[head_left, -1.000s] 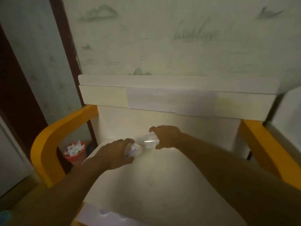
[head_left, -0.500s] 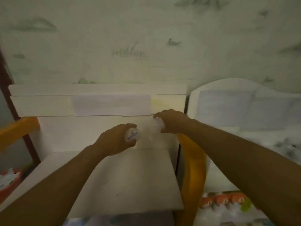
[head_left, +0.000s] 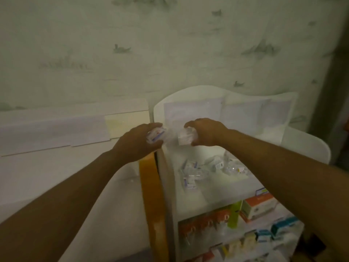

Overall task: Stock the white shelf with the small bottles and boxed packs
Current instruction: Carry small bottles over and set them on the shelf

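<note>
Counter (head_left: 56, 178): a pale flat surface at far left, with an orange edge strip (head_left: 151, 195) running down beside it.
Left hand (head_left: 138, 141): raised over the orange strip, fingers curled around a small bottle (head_left: 156, 136) with a red and blue label.
Right hand (head_left: 203, 132): raised just inside the shelf's left wall, fingers curled over a small white pack (head_left: 186, 138); whether it is a box or a bottle is too blurred to tell.
White shelf (head_left: 311, 140): at right, with a curved back. Its top tier carries a loose pile of small bottles (head_left: 205, 170); lower tiers hold boxed packs (head_left: 258, 207) in orange, green and blue.
Step in hand: likely carrying both items across to the top tier.
Next move: probably lower both hands to the tier and set the items in bare space near the pile, without knocking it.
</note>
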{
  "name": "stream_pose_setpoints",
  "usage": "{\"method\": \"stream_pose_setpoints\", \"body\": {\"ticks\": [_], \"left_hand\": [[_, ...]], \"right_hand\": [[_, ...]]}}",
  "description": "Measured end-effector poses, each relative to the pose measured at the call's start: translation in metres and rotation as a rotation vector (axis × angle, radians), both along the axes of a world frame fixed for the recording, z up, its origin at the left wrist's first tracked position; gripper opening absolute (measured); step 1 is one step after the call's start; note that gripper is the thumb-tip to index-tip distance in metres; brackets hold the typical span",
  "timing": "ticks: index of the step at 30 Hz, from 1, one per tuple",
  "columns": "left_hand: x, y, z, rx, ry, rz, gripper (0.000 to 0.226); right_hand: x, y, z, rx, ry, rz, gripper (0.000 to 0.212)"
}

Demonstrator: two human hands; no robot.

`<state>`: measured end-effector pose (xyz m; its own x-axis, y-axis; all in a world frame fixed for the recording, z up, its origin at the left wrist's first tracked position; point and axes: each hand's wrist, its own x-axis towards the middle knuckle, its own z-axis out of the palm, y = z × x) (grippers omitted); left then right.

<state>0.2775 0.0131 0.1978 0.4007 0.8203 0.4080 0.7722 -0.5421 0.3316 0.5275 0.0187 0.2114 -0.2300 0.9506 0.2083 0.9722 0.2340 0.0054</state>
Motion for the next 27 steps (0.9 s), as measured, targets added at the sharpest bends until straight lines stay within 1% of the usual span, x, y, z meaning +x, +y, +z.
{"method": "stream_pose_setpoints", "body": {"ticks": [3,6,8,13,17,21,27], "left_hand": [[0.055,0.006,-0.002,0.021,0.048,0.020,0.063],[0.099,0.013,-0.014,-0.013,0.171,0.030,0.063],[0.126,0.019,-0.027,-0.054,0.237,0.045,0.062],[0.181,0.034,-0.075,-0.197,0.326,0.095,0.065],[0.216,0.040,-0.106,-0.260,0.425,0.097,0.065],[0.244,0.047,-0.126,-0.307,0.449,0.062,0.064],[0.272,0.069,-0.140,-0.297,0.448,-0.010,0.065]], "right_hand": [[0.057,0.007,-0.022,-0.041,0.012,-0.002,0.072],[0.103,0.017,-0.043,-0.081,0.022,0.008,0.072],[0.132,0.024,-0.057,-0.107,0.036,0.014,0.072],[0.198,0.038,-0.090,-0.174,0.067,0.029,0.072],[0.245,0.044,-0.116,-0.225,0.086,0.005,0.070],[0.283,0.049,-0.138,-0.267,0.106,-0.056,0.073],[0.314,0.061,-0.147,-0.278,0.153,-0.131,0.073]]}}
